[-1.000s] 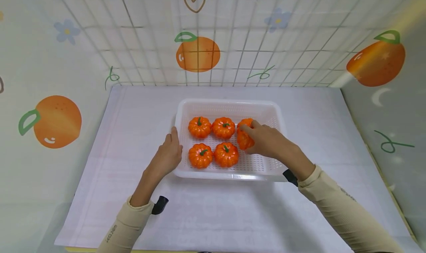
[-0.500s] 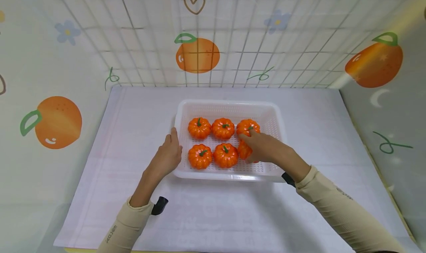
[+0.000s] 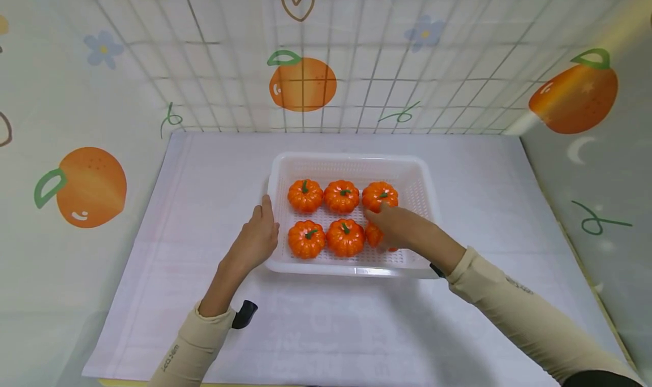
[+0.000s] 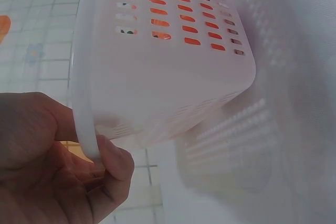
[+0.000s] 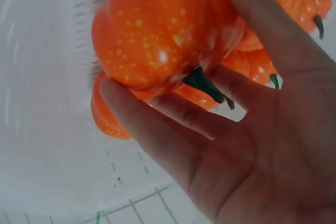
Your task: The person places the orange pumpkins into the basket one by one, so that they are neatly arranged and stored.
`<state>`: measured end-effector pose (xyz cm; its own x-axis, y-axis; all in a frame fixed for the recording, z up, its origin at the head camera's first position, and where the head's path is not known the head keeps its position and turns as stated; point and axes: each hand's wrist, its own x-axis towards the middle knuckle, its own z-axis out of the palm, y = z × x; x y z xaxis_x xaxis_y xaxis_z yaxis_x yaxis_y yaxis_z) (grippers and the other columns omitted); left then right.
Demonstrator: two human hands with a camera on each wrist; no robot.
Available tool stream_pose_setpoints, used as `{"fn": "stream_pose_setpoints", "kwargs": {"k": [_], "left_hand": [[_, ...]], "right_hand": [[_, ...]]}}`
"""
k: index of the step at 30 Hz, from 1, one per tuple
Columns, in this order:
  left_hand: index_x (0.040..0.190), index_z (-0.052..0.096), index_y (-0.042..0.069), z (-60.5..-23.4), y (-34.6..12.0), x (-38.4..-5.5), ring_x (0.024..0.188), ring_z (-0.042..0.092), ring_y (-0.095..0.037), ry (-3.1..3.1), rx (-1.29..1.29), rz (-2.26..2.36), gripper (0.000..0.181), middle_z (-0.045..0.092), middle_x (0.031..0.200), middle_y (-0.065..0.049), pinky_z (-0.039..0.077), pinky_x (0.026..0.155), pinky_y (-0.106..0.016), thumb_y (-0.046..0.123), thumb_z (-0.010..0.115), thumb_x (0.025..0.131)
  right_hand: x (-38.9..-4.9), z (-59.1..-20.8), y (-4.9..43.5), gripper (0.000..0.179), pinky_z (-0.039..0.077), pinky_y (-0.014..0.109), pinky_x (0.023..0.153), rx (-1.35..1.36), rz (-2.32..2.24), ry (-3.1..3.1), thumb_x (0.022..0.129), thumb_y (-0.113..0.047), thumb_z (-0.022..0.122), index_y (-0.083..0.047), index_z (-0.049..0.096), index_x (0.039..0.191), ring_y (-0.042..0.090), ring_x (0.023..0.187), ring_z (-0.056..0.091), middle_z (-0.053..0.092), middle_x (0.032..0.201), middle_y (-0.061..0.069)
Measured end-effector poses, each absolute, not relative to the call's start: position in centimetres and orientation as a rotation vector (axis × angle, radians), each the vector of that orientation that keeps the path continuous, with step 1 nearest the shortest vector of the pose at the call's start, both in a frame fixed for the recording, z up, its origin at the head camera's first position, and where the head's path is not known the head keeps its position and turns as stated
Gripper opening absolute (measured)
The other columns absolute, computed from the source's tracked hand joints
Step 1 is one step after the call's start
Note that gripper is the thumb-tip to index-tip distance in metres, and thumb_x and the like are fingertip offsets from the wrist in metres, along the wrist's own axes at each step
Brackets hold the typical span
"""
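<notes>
A white perforated plastic basket (image 3: pixel 351 271) holds several glossy orange toy pumpkins with green stems, set in two rows. My left hand (image 3: pixel 257 234) grips the basket's left rim; the left wrist view shows the rim (image 4: pixel 84 114) between thumb and fingers. Inside the basket, my right hand (image 3: pixel 399 227) has its thumb and fingers around the pumpkin (image 5: pixel 163 30) at the front right, partly covering it in the head view. Behind that hand sits the back right pumpkin (image 3: pixel 379 193). Beside it, to the left, is the front middle pumpkin (image 3: pixel 346 238).
The basket stands on a table under a pale cloth (image 3: pixel 214 166). Curtains printed with oranges (image 3: pixel 303 84) hang at the back and both sides, with a wire grid behind the back one. The basket's right wall (image 3: pixel 432 192) rises close to the right hand.
My right hand has brought its pumpkin toward the near side, from over the back right pumpkin to the front row, uncovering the back one. The left hand stays on the rim.
</notes>
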<state>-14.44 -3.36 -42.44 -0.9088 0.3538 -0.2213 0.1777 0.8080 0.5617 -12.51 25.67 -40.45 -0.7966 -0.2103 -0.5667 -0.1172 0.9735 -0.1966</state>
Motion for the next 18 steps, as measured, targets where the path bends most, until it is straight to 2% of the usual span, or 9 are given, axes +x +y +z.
{"fn": "stream_pose_setpoints", "kwargs": {"k": [4,9,12,18], "left_hand": [[0.144,0.005,-0.004,-42.4,-3.3,-14.4,0.091,0.056,-0.035,2.67,0.396,0.789,0.067,0.035,0.131,-0.028,0.049,0.078,-0.046,0.017,0.045,0.095],[0.143,0.005,-0.005,-42.4,-3.3,-14.5,0.09,0.056,-0.035,2.673,0.402,0.785,0.067,0.035,0.131,-0.028,0.049,0.077,-0.047,0.017,0.045,0.095],[0.143,0.005,-0.005,-42.4,-3.2,-14.6,0.089,0.057,-0.035,2.679,0.409,0.78,0.067,0.035,0.13,-0.028,0.05,0.076,-0.046,0.017,0.045,0.095],[0.144,0.006,-0.003,-42.4,-3.2,-14.6,0.088,0.056,-0.034,2.688,0.404,0.762,0.067,0.035,0.13,-0.027,0.05,0.077,-0.045,0.019,0.046,0.095]], "right_hand": [[-12.4,-40.5,25.2,0.077,0.05,0.026,0.054,-0.306,-0.098,2.514,0.073,-0.02,0.077,-0.012,0.038,0.14,0.022,0.067,0.054,0.039,0.132,0.028],[-12.3,-41.2,25.1,0.072,0.053,0.031,0.058,-0.431,0.045,2.578,0.07,-0.021,0.079,-0.009,0.044,0.133,0.023,0.064,0.053,0.051,0.109,0.022],[-12.3,-41.6,25.0,0.071,0.053,0.034,0.06,-0.489,0.113,2.606,0.068,-0.023,0.081,-0.008,0.046,0.127,0.023,0.063,0.053,0.051,0.101,0.019],[-12.2,-42.7,24.8,0.072,0.053,0.031,0.056,-0.552,0.242,2.65,0.065,-0.029,0.083,-0.006,0.045,0.121,0.022,0.066,0.052,0.05,0.094,0.017]]}}
